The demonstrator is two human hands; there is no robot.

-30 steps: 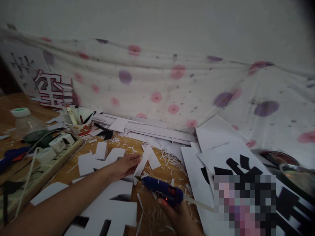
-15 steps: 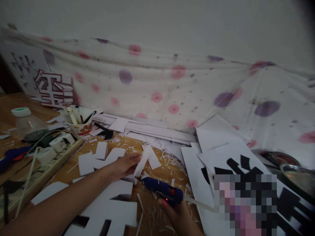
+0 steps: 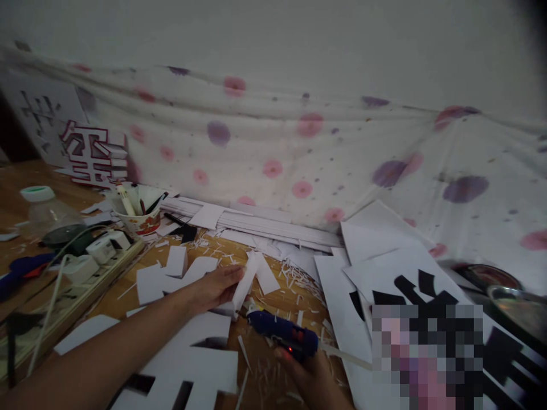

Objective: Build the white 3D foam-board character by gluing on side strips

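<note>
My left hand (image 3: 223, 286) grips a narrow white strip (image 3: 245, 283) by its left side, with the strip standing at a slant beside a cut white board piece. In my right hand (image 3: 308, 373) is a blue glue gun (image 3: 282, 331), its small red light lit and a glue stick (image 3: 346, 357) poking out of the back. The nozzle points left and is close to the strip's lower end; whether they touch I cannot tell. Below my left forearm lies a large white cut-out (image 3: 196, 364) with dark gaps. Another white cut-out (image 3: 151, 283) is behind the forearm.
White scraps (image 3: 294, 277) litter the wooden table. To the left are a power strip (image 3: 92, 285) with plugs, a clear bottle (image 3: 49, 210) and a paper cup (image 3: 139, 219) of pens. White sheets with black shapes (image 3: 412, 287) lie at right. A flowered cloth (image 3: 265, 136) covers the wall behind.
Little differs. The glue gun's nozzle has shifted very slightly at the strip's lower end, and the left hand still holds the strip in nearly the same place.
</note>
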